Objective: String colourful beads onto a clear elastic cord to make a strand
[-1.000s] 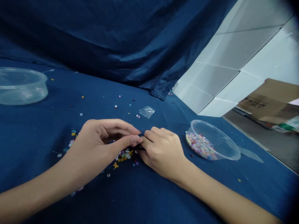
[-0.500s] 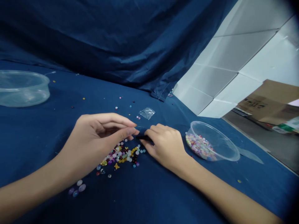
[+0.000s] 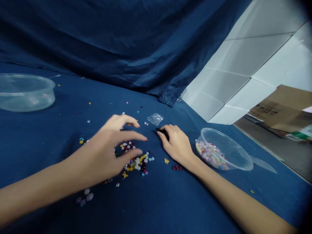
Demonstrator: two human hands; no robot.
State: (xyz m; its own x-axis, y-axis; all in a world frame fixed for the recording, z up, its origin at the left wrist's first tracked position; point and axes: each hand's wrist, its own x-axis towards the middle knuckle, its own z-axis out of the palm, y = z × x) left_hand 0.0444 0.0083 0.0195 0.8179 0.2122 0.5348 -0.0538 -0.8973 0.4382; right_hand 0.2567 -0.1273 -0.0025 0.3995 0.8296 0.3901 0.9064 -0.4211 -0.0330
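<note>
My left hand (image 3: pixel 113 144) hovers over a loose pile of mixed beads (image 3: pixel 138 162), its fingers and thumb spread apart. A tiny reddish spot shows by its index fingertip, too small to make out. To the right, my right hand (image 3: pixel 176 143) rests low on the cloth, fingers closed round a slim black object (image 3: pixel 162 132) whose dark tip pokes out to the left. Most of that object is hidden in the hand. Below the right hand lie a gold butterfly charm (image 3: pixel 166 161) and several dark red beads (image 3: pixel 177 167).
A clear tub of pastel beads (image 3: pixel 212 156) stands tilted-looking at right, and another clear tub (image 3: pixel 26 92) at far left. A small plastic bag (image 3: pixel 155 119) lies beyond my hands. Purple beads (image 3: pixel 89 197) sit near the front. Blue cloth (image 3: pixel 122 48) hangs behind, beside white boxes (image 3: pixel 219 83).
My left hand's fingers have opened from a pinch and moved away from the right hand. The right hand has shifted slightly right with the black object, uncovering the butterfly charm and red beads.
</note>
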